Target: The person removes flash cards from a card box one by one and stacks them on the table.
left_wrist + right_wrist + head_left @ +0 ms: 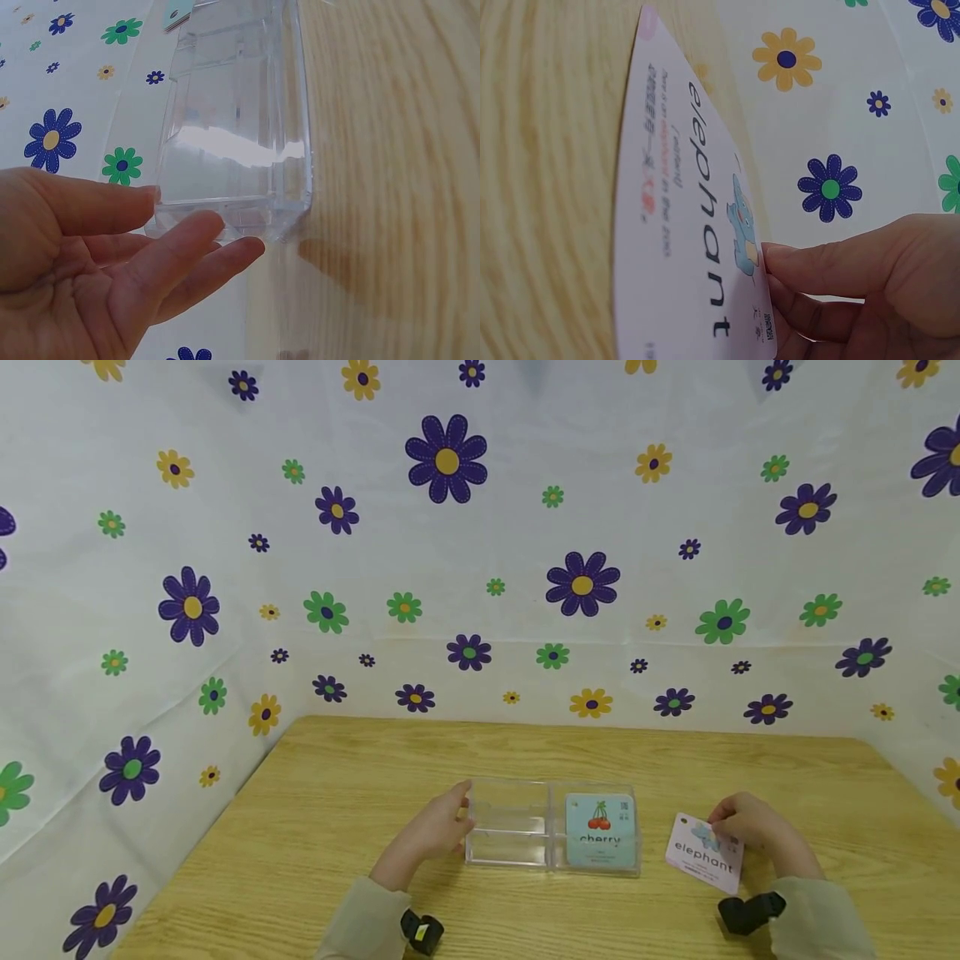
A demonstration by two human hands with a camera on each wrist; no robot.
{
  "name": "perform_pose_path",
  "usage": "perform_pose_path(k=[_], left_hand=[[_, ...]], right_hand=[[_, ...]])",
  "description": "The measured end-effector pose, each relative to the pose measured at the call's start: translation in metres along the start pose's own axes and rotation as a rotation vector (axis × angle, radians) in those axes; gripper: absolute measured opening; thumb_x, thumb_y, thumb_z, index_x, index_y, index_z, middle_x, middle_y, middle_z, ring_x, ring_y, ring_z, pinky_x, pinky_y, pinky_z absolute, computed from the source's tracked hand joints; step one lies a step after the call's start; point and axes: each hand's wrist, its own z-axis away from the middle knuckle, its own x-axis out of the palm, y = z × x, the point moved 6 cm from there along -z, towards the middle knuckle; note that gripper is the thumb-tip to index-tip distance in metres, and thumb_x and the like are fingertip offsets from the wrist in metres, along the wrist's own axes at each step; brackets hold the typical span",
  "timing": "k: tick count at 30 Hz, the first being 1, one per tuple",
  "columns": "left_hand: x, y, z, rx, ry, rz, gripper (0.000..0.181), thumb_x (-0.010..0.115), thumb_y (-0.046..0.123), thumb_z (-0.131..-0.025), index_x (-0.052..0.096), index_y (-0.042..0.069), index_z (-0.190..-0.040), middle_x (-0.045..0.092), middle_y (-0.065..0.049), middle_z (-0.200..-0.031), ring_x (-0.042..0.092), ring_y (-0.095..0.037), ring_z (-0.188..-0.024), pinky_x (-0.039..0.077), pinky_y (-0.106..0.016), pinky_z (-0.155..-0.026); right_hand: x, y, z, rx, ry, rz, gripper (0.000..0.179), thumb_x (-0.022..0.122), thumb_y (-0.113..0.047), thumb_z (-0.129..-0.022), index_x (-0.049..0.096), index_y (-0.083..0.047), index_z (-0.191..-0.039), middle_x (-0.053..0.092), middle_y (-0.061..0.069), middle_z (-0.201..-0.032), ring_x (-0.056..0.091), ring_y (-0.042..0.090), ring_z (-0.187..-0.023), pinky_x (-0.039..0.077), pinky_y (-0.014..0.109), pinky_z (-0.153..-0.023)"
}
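A clear plastic two-compartment box [552,852] lies on the table. In its right compartment sits a pale blue card [600,853] printed "cherry"; the left compartment [508,818] holds nothing visible. My left hand [444,823] is at the box's left end, its fairly straight fingertips touching the end wall, as the left wrist view shows with the same hand [112,262]. To the right of the box, my right hand [753,827] pinches a pink "elephant" card [703,860] by its upper right edge. The right wrist view shows this card [660,247] tilted, with the thumb on its printed side.
The wooden table [360,777] extends behind and beside the box. A white cloth with printed flowers [495,510] hangs behind the table and along its sides. Black straps with small devices [750,913] are worn on both wrists.
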Motion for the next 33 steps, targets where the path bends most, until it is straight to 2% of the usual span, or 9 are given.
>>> perform_pose_path(k=[16,23,33], left_hand=[[0.0009,0.0007,0.0004,0.001,-0.007,0.008,0.054,0.048,-0.002,-0.088,0.021,-0.01,-0.134,0.04,-0.032,-0.123,0.056,-0.03,-0.088,0.049,-0.033,-0.06],[0.0023,-0.0012,0.0008,-0.002,-0.012,0.014,0.055,0.047,-0.002,-0.089,0.018,-0.008,-0.136,0.04,-0.031,-0.124,0.057,-0.026,-0.082,0.049,-0.034,-0.059],[0.0004,-0.0009,-0.0004,-0.018,-0.008,-0.001,0.056,0.047,-0.002,-0.089,0.018,-0.008,-0.136,0.039,-0.031,-0.124,0.056,-0.022,-0.076,0.048,-0.031,-0.057]], right_hand=[[-0.0013,-0.0014,0.0024,-0.015,-0.003,0.014,0.009,0.052,0.002,-0.082,0.059,0.007,-0.086,0.054,0.011,-0.079,0.046,0.025,-0.076,0.038,0.04,-0.07],[-0.0016,-0.0008,0.002,-0.066,0.009,0.028,0.011,0.052,0.001,-0.08,0.058,0.009,-0.085,0.054,0.01,-0.077,0.046,0.023,-0.073,0.039,0.037,-0.068],[-0.0046,-0.0043,0.0032,-0.044,0.022,0.03,0.014,0.053,-0.003,-0.082,0.058,0.008,-0.089,0.054,0.012,-0.082,0.045,0.025,-0.076,0.038,0.039,-0.068]])
